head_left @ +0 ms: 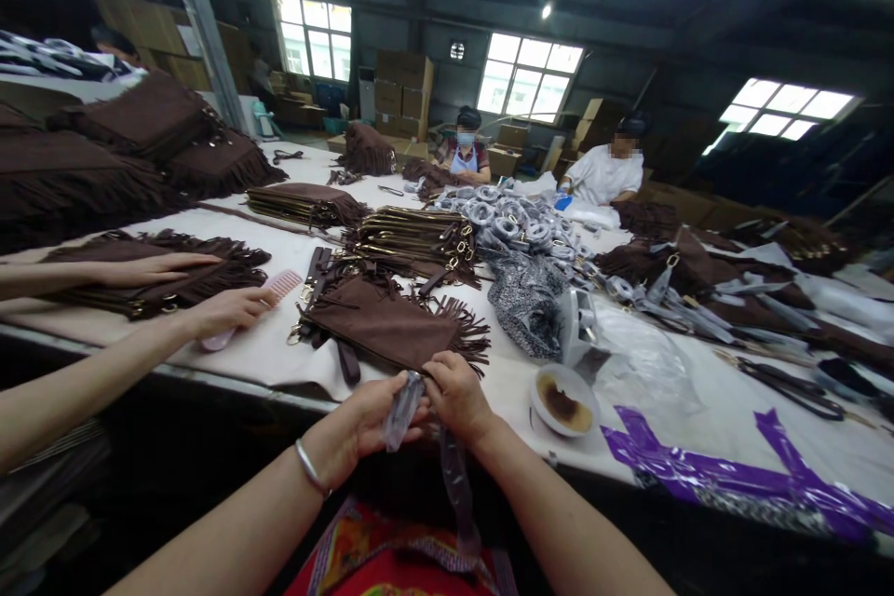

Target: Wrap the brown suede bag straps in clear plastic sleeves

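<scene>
Below the table's front edge, my left hand (370, 414), with a silver bangle at the wrist, is closed on a clear plastic strip (403, 412). My right hand (457, 396) pinches at the same place, its fingers close against my left fingertips. A length of clear plastic (457, 494) hangs down from between the hands toward my lap. Whatever else may sit inside my fingers is hidden. Just beyond my hands lies a brown fringed bag (391, 321) with straps and metal clasps at its left end.
At left, a co-worker's hands rest on a fringed bag (146, 298) and hold a pink comb (283, 286). Stacked bags (412, 233) and a heap of wrapped straps (509, 214) lie farther back. A bowl with brown residue (564, 400) and purple plastic (726, 475) are at right.
</scene>
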A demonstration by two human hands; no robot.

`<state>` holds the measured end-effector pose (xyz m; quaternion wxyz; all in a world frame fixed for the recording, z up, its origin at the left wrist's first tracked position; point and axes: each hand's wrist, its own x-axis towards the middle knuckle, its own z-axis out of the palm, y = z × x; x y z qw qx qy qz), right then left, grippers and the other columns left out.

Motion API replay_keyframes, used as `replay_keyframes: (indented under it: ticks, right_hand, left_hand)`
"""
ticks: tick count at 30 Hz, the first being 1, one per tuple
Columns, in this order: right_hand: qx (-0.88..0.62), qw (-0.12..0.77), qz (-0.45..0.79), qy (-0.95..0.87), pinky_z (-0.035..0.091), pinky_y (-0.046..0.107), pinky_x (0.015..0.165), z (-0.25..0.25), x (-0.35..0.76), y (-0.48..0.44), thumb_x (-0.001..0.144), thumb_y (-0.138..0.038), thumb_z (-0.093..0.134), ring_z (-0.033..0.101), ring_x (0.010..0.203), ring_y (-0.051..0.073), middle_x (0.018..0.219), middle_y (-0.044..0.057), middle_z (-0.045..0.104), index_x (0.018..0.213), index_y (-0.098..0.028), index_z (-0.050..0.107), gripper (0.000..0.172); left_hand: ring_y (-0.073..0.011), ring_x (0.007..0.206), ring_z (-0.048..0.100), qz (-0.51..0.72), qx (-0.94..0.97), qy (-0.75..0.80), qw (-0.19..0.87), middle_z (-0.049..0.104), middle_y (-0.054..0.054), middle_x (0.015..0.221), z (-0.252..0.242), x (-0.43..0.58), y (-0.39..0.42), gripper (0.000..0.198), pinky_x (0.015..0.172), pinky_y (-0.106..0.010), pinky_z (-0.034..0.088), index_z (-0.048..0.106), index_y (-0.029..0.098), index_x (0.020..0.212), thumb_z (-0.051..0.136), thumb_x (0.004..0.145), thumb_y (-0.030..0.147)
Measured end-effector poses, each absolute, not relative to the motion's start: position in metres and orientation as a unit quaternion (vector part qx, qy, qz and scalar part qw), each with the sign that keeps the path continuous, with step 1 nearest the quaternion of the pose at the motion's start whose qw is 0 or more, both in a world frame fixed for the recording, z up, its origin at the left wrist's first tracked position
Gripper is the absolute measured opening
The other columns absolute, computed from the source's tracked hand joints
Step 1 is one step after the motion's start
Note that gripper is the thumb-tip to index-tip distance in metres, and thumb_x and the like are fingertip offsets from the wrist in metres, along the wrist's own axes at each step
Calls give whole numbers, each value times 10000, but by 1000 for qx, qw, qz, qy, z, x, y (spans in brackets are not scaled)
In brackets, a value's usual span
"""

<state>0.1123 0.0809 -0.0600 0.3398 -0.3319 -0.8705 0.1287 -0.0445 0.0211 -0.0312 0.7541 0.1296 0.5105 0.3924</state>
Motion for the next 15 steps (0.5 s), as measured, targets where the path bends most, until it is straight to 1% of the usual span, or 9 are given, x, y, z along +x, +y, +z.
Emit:
replay_keyframes:
  ticks: [2,5,6,10,11,13,15]
  right_hand:
    - [-335,360,157,-857,459,316,888,-60,115,80,817,-107,562,554,949,192,965,72,612,944,-191,682,194]
    - [-339,381,194,-838,471,314,894,-63,119,79,812,-107,568,569,949,182,978,69,618,974,-196,685,218]
    - [-340,386,203,-833,475,311,891,-64,120,79,813,-109,569,574,946,178,983,68,619,975,-197,688,218]
    - [-345,394,224,-822,481,300,882,-65,119,77,813,-114,574,585,935,172,987,70,619,972,-194,695,215]
    - [-343,393,227,-822,480,299,883,-64,118,76,813,-114,574,584,936,173,985,71,619,970,-193,696,214]
    - [-337,393,230,-824,481,298,879,-64,117,74,811,-108,571,584,930,172,977,72,621,960,-188,696,211]
    - [-330,392,229,-827,481,299,874,-65,115,72,807,-101,569,583,925,172,971,76,622,950,-180,697,208]
  left_hand:
    - [-171,626,662,402,100,487,769,703,-74,741,-35,-45,19,343,585,-309,552,633,132,886,471,892,434]
    - [-164,595,652,425,102,492,753,695,-61,702,-40,-46,16,184,571,-286,545,644,108,854,623,793,280]
    - [-165,587,649,432,117,488,750,691,-60,688,-41,-46,15,163,575,-287,544,647,103,836,652,756,245]
    - [-199,604,651,449,183,460,743,692,-79,683,-45,-41,14,186,646,-360,549,652,106,789,675,675,251]
    - [-201,599,646,453,204,484,721,688,-77,671,-45,-40,14,171,647,-365,543,651,111,763,664,662,248]
    - [-194,582,628,459,251,559,644,672,-64,640,-45,-39,15,128,617,-338,518,643,124,693,638,647,244]
    - [-190,603,617,466,306,636,534,664,-58,635,-45,-40,17,119,605,-302,478,642,134,635,619,657,249]
